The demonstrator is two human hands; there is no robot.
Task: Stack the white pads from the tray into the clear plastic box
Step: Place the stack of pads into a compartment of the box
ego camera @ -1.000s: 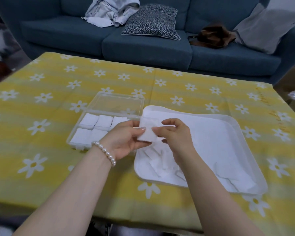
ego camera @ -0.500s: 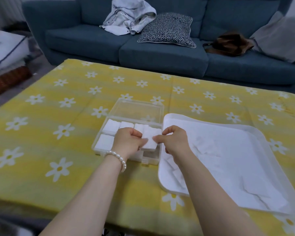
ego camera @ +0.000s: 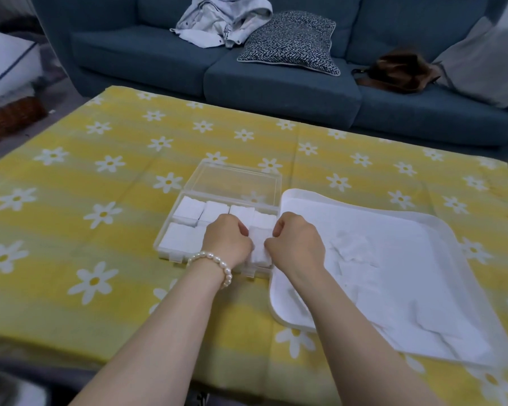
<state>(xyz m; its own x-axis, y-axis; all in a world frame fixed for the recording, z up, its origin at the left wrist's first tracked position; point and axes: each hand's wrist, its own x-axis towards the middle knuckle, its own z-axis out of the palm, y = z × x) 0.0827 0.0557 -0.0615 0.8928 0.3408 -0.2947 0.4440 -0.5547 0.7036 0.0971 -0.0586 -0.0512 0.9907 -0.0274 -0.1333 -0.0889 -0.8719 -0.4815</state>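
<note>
Two hands, left (ego camera: 228, 241) and right (ego camera: 296, 244), pinch one white pad (ego camera: 258, 244) together over the clear plastic box (ego camera: 235, 179), centre frame, beside one tray (ego camera: 440, 230).

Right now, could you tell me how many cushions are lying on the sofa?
2: a patterned cushion near the middle, and a grey cushion at the right end. Others may be out of frame.
</note>
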